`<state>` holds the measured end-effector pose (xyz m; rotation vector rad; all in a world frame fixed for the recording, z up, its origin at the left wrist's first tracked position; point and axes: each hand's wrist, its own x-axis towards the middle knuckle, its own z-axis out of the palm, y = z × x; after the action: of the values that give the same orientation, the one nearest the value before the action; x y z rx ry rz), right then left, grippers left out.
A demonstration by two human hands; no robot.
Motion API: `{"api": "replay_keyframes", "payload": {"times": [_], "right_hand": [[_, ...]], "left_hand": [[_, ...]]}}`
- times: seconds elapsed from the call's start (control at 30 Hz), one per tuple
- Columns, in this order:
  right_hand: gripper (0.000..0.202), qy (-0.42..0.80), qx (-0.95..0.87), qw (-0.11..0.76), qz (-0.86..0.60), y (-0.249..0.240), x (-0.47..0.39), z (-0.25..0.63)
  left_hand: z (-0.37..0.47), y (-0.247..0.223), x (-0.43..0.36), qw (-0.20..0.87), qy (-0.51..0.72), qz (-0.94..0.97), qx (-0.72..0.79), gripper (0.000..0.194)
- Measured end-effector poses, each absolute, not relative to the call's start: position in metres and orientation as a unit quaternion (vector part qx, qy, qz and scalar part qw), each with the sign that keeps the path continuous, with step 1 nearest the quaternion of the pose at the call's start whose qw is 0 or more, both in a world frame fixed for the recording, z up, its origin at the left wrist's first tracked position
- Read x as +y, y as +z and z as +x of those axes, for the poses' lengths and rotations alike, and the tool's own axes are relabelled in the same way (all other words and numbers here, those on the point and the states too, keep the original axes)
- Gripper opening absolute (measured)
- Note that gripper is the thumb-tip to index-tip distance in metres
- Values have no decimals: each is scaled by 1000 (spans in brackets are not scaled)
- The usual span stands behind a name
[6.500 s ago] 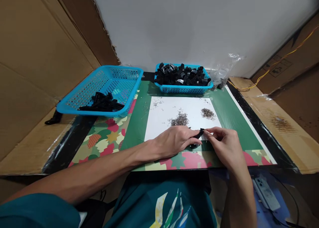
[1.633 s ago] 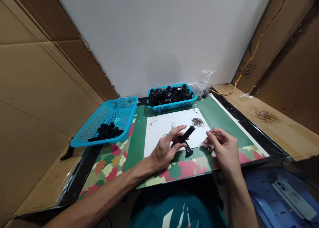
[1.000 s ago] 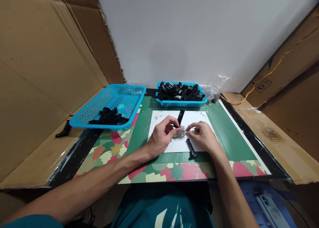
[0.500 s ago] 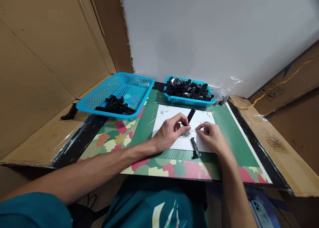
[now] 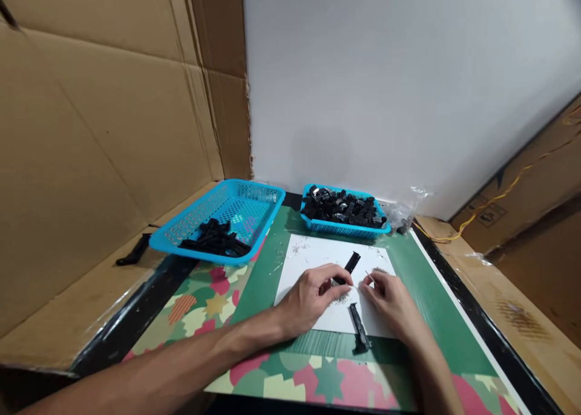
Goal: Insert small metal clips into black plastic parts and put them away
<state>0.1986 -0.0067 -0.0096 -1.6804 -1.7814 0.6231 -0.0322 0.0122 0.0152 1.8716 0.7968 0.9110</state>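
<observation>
Head camera, looking down: from where I stand, a person's bare hands meet over a white sheet of paper (image 5: 284, 282) on the green mat (image 5: 426, 300) that covers much of the worktop (image 5: 458, 291). The left hand (image 5: 313, 294) has its fingers curled around the lower end of a black plastic strip (image 5: 353, 264), which slants up and away over the paper; its thumb and forefinger tips nearly meet, and I cannot tell whether they pinch anything small. The right hand (image 5: 393, 306) is just beside it, fingers clamped on a thin metal rod (image 5: 370, 276) that points up at a slant. Beneath the left fingers shows a heap of tiny metal pieces (image 5: 339, 297), and a second heap (image 5: 379, 270) is partly hidden behind the right hand. Nearer the person, a ribbed black part (image 5: 360, 329) lies across the paper's front edge. A large blue basket (image 5: 267, 192) on the left contains long black pieces (image 5: 215, 239); at the back, a smaller blue basket (image 5: 347, 227) is piled with short ones, beside a clear plastic bag (image 5: 408, 208).
</observation>
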Motion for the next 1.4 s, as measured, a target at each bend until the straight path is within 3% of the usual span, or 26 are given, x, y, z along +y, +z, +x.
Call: {"api": "replay_keyframes", "payload": {"times": [0.37,0.53,0.7,0.97,1.07,1.4], "right_hand": [[43,310,-596,438,-597,-2,-25,184],[31,202,-620,382,-655,-14,-27,175],[29,207,-618,340,-678,-16,-24,182],[46,399,-505,478,-598,-11,-28,186],[44,465,-480,512,-539,-4,-36,178],[40,487,-498,509,-506,5,-40,162]], "left_hand": [[-34,12,12,432,369,763,309,21],[-33,13,13,421,373,762,320,21],[-32,15,13,409,381,764,322,21],[-28,13,15,414,375,767,315,19],[-28,15,14,417,366,767,322,20],[-26,11,12,428,363,757,334,20]]}}
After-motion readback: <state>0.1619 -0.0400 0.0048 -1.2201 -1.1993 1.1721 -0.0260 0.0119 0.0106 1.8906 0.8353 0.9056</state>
